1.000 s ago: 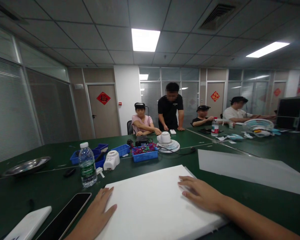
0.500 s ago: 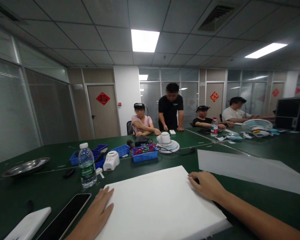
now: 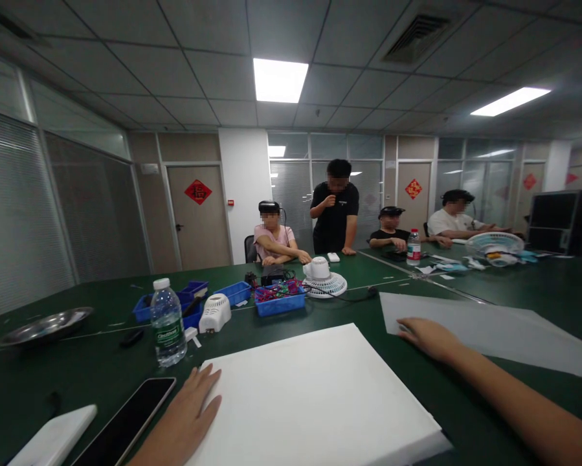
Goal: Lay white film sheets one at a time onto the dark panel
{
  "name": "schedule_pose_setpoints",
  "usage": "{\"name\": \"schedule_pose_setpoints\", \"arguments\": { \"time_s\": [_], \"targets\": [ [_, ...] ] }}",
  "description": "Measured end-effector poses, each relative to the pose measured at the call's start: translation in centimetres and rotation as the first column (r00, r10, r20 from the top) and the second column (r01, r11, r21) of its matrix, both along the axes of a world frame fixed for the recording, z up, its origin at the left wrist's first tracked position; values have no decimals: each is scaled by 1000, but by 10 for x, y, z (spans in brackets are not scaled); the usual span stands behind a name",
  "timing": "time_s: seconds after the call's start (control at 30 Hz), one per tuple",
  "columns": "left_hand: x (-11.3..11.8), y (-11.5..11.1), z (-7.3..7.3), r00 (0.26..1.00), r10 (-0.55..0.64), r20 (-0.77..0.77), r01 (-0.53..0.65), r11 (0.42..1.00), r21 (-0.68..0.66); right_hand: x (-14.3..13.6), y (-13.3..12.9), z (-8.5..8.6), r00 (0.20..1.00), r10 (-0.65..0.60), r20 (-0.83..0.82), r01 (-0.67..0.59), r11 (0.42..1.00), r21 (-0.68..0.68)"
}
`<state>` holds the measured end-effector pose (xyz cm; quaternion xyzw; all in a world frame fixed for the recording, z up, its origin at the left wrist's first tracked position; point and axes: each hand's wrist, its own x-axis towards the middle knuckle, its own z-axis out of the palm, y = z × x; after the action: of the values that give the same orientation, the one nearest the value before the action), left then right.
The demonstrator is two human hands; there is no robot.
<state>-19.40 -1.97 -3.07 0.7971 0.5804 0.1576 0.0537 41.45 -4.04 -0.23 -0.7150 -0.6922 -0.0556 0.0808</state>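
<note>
A thick white stack of sheets or flat board (image 3: 314,401) lies on the green table in front of me. My left hand (image 3: 188,414) rests on its left edge with the fingers spread. To the right of the stack, my right hand (image 3: 429,338) is at the near left corner of a thin translucent sheet (image 3: 485,327). Its fingers are bent and partly hidden, so whether they pinch the sheet is unclear.
Left of the stack are a water bottle (image 3: 168,323), a dark phone (image 3: 125,424) and a white device (image 3: 52,437). Beyond it are a blue bin with wires (image 3: 281,304), a white fan (image 3: 324,281) and a white housing (image 3: 215,313). Several people are across the table (image 3: 353,310).
My right hand has left the stack's right edge and moved right to the translucent sheet. My left hand stays in place. The standing person has raised one hand toward the face.
</note>
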Motion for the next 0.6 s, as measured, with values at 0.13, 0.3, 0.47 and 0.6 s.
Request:
{"name": "schedule_pose_setpoints", "arguments": {
  "time_s": [0.13, 0.3, 0.47, 0.6],
  "targets": [
    [0, -2, 2, 1000, 4, -27, -4, 1000, -1, -29, 0, 5, 996, 7, 90, -7, 1000, -7],
    [-3, -1, 1, 1000, -2, -20, 2, 1000, 15, -91, -21, 24, 989, 77, 127, -83, 996, 44],
    [-5, 0, -2, 1000, 0, -5, 1, 1000, 15, -154, -64, 36, 908, 416, -50, -417, 909, 2],
    [-2, 2, -3, 1000, 15, -19, -15, 1000, -11, -166, -71, 35, 804, 567, -177, -562, 823, 85]
  ]
}}
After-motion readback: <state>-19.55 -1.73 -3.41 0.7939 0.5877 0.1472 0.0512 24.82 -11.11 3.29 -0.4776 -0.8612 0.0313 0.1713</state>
